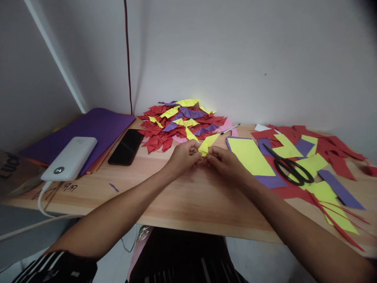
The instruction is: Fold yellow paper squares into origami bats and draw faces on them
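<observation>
Between my two hands, above the middle of the table (188, 200), is a small folded piece of yellow paper (208, 143) with two pointed ends sticking up. My left hand (186, 157) pinches its left side with thumb and fingers. From the other side, my right hand (222, 159) pinches the lower right part. The fingertips of both hands nearly meet and hide the paper's lower edge. Just behind is a heap of folded paper shapes (179, 122) in red, yellow and purple; some yellow ones bear small drawn marks.
Right of my hands lie stacked yellow sheets (250, 155), black-handled scissors (290, 167) and scattered paper scraps (341, 192). A pen (231, 129) rests by the heap. On the left are a black phone (126, 147), a white power bank (70, 157) with a cable, and large purple sheets (97, 125).
</observation>
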Demonstrator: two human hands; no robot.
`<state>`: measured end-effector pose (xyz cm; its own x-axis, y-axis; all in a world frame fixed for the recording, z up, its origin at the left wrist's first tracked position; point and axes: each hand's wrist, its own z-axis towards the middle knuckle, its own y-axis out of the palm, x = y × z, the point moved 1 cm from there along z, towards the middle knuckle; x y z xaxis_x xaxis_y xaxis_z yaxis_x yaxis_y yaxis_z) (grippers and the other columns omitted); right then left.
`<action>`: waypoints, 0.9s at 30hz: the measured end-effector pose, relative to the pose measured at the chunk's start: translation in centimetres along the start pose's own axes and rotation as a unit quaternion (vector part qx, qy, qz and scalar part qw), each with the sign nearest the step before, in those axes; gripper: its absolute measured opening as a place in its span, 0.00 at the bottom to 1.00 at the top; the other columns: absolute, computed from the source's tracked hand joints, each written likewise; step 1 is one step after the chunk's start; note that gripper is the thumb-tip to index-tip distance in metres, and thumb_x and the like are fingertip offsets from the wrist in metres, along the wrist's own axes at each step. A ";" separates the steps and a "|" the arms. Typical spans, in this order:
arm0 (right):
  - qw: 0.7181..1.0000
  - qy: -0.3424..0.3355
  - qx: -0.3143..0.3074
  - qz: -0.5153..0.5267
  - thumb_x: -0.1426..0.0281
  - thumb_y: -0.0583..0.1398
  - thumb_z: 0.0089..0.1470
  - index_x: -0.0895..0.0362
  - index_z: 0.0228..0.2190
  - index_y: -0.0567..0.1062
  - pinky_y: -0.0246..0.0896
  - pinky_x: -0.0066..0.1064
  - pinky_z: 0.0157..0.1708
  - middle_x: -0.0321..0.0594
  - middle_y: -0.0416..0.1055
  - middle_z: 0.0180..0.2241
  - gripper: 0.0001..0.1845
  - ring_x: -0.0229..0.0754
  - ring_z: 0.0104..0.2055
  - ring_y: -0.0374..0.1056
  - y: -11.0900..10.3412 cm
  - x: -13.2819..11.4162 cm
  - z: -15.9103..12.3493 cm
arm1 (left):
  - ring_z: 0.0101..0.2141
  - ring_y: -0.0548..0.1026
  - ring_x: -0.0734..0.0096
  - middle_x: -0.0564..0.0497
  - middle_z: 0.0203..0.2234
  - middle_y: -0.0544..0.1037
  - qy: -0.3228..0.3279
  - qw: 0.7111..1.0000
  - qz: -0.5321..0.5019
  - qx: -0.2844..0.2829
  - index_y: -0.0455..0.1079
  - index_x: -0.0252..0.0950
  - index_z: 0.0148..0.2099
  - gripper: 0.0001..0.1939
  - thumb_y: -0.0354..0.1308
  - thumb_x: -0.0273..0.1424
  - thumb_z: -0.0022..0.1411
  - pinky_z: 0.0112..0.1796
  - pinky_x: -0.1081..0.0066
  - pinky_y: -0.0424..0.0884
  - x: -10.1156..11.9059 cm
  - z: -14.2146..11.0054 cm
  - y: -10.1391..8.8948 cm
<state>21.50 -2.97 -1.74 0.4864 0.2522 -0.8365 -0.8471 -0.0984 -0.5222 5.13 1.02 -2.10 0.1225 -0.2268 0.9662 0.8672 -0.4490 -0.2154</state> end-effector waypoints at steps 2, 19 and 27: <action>0.999 0.021 0.011 -0.021 0.66 0.55 0.54 0.55 0.25 0.67 0.54 0.28 0.27 0.34 0.69 0.24 0.08 0.37 0.27 0.63 0.0 0.0 0.0 | 0.19 0.69 0.78 0.57 0.20 0.71 -0.001 1.000 0.015 0.000 0.62 0.36 0.33 0.05 0.55 0.26 0.53 0.22 0.78 0.61 0.1 0.0 0.0; 0.998 0.040 0.019 -0.055 0.64 0.57 0.54 0.56 0.27 0.70 0.55 0.28 0.27 0.35 0.71 0.24 0.09 0.38 0.27 0.64 0.0 0.1 0.1 | 0.19 0.69 0.78 0.58 0.19 0.71 0.000 0.999 0.040 0.002 0.61 0.36 0.32 0.05 0.55 0.26 0.53 0.22 0.78 0.60 0.1 -0.1 0.0; 1.000 0.014 -0.010 -0.022 0.72 0.53 0.55 0.55 0.29 0.70 0.60 0.31 0.33 0.36 0.73 0.27 0.07 0.40 0.30 0.69 0.1 0.2 0.1 | 0.19 0.69 0.78 0.58 0.18 0.70 0.002 1.000 0.026 0.004 0.62 0.36 0.32 0.04 0.54 0.24 0.52 0.22 0.78 0.60 0.0 0.0 -0.2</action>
<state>21.52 -2.86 -1.99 0.5292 0.2292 -0.8170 -0.8203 -0.1081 -0.5617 4.95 1.12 -2.10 0.1653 -0.2533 0.9532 0.8636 -0.4296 -0.2639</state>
